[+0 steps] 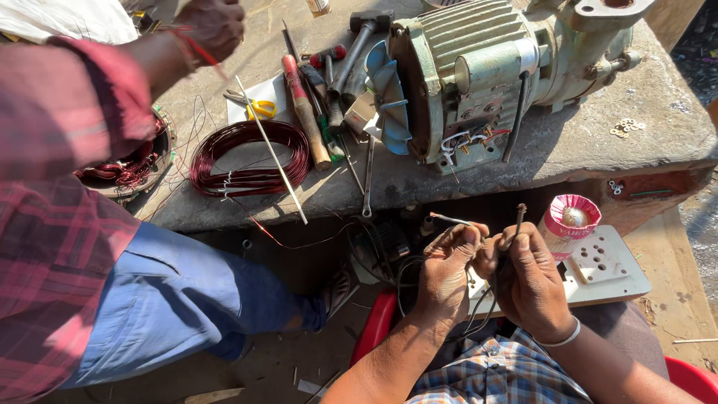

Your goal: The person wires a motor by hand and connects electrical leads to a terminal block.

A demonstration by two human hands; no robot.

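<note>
Down low, the left hand (447,271) pinches a thin bare-tipped wire (449,219) between closed fingers; the right hand (528,278) grips a dark rod (517,221) upright; beyond, one ribbed green metal motor (479,75) on rough stone bench (658,112); one glossy maroon wire coil (250,158); another person's hand (213,26).

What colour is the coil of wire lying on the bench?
Dark red, almost maroon: the coil of wire shows best in the head view.
</note>
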